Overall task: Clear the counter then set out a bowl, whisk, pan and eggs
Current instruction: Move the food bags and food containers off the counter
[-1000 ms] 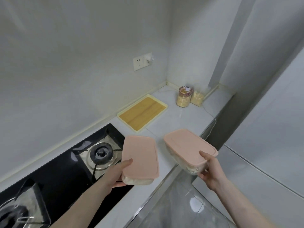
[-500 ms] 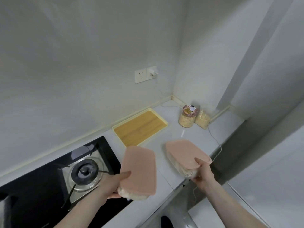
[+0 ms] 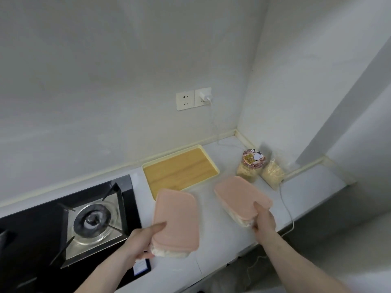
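A corner is formed by two plain white walls (image 3: pixel 105 70). A double socket (image 3: pixel 193 99) is mounted on the back wall, with a white plug seated in its right half. The pale surface (image 3: pixel 306 195) is edged by a cream strip where the walls are met. Soft, even light is cast throughout.

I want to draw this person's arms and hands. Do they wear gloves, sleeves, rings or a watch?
No gloves: the left hand and right hand are bare. Both forearms are bare too, with no sleeve in sight. No ring, watch or bracelet shows on them.
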A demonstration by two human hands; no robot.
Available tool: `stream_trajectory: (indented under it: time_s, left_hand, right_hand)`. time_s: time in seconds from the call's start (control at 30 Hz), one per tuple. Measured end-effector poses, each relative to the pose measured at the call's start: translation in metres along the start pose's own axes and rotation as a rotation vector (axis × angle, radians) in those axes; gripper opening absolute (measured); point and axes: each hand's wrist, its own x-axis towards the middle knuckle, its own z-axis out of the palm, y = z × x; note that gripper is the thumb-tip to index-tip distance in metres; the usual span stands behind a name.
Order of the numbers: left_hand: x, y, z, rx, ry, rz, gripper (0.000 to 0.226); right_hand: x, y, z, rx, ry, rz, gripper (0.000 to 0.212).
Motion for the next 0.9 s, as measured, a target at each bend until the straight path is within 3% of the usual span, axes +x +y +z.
stream_trajectory:
  time_s: [0.17, 0.63, 0.8, 0.9]
  left_hand:
    - [0.005, 0.000, 0.016, 0.025, 0.032, -0.017, 0.074]
    - [0.001, 0.029, 0.056, 0.087, -0.007, -0.006, 0.059]
    - [0.004, 0.057, 0.090, 0.087, -0.043, 0.030, 0.056]
    - [0.010, 0.074, 0.115, 0.066, -0.054, 0.052, 0.056]
  right_hand:
    - [0.020, -0.017, 0.002, -0.046, 0.047, -0.049, 0.058]
    - [0.059, -0.020, 0.003, -0.212, 0.104, -0.058, 0.040]
    - [0.048, -0.035, 0.003, -0.243, 0.136, -0.073, 0.062]
    - [0.044, -0.046, 0.005, -0.140, 0.160, -0.075, 0.066]
